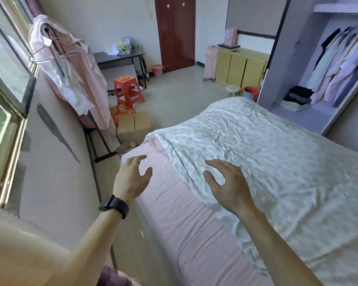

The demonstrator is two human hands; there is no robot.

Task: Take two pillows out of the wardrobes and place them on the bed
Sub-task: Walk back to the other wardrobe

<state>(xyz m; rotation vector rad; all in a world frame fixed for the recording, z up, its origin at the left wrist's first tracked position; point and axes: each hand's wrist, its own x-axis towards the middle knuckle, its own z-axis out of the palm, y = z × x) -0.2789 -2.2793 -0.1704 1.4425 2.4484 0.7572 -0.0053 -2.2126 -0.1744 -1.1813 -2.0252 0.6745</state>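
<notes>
The bed (180,223) has a pink sheet and runs from the bottom right toward the middle of the room. A white floral quilt (267,162) covers most of it. My left hand (131,178), with a black watch on the wrist, hovers open over the bed's left edge. My right hand (229,182) hovers open over the quilt's near edge. Both hold nothing. An open wardrobe (310,112) stands at the right, with hanging clothes and folded items on its floor. No pillow is in view.
A clothes rack (70,69) with pink garments stands by the window wall on the left. Cardboard boxes (133,124), a red stool (127,90) and an orange basket sit on the floor beyond the bed. A desk, a brown door (175,32) and a yellow cabinet (240,67) line the far wall.
</notes>
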